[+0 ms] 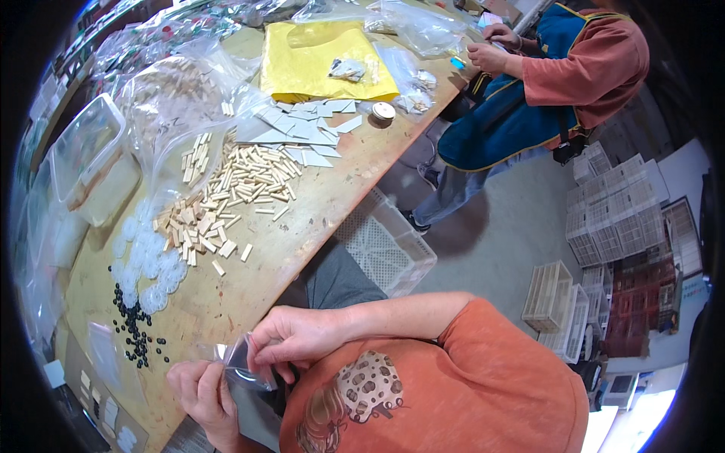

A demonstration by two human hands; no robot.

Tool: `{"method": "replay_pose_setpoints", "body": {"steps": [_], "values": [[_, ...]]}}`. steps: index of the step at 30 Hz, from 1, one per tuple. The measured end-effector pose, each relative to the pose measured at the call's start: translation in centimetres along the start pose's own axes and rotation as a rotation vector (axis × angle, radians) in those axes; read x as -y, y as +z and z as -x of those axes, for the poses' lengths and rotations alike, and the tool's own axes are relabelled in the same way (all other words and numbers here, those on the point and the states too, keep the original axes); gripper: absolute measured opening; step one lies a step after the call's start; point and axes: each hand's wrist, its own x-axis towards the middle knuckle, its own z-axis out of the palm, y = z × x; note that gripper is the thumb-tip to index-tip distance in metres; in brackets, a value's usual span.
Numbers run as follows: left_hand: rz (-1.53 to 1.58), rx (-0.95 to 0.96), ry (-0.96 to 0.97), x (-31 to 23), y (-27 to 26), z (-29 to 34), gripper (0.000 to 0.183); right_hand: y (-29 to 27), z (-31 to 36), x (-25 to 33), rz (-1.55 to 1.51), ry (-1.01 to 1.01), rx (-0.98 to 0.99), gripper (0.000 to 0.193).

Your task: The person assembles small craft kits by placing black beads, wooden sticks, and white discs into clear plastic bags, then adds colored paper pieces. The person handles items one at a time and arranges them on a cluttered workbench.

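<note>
Surface (253, 283), wooden: its near edge is running diagonally past my hands; an open strip of board is lying between that edge and the wooden pegs (253, 177). Black beads (137, 337), loose: they are lying beyond my left fingers (202, 386). Transparent plastic bag (242, 364), one: it is hanging between my two hands, just off the edge. My left fingers are pinching its left side; my right fingers (266, 351) are gripping its right.
</note>
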Motion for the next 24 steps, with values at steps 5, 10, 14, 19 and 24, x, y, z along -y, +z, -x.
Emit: {"method": "replay_pose_setpoints", "body": {"steps": [5, 10, 14, 19, 24], "values": [[0.025, 0.003, -0.042, -0.2, 1.0, -0.5, 0.017, -0.5, 0.2, -0.9, 0.154, -0.071, 0.063, 0.011], [0.461, -0.099, -0.280, -2.3, 3.1, 0.1, 0.029, -0.3, -0.1, -1.5, 0.123, -0.177, -0.103, 0.017], [0.538, 0.043, -0.434, -4.3, 3.3, -0.6, 0.024, -0.3, -0.6, -2.3, 0.194, -0.353, -0.187, 0.023], [0.546, 0.044, -0.568, -4.2, 3.6, -0.5, 0.007, -0.3, -0.4, -2.5, 0.243, -0.346, -0.247, 0.028], [0.514, 0.069, -0.522, -3.5, 3.4, 0.1, 0.005, 0.1, -0.6, -3.0, 0.241, -0.342, -0.269, 0.028]]}}
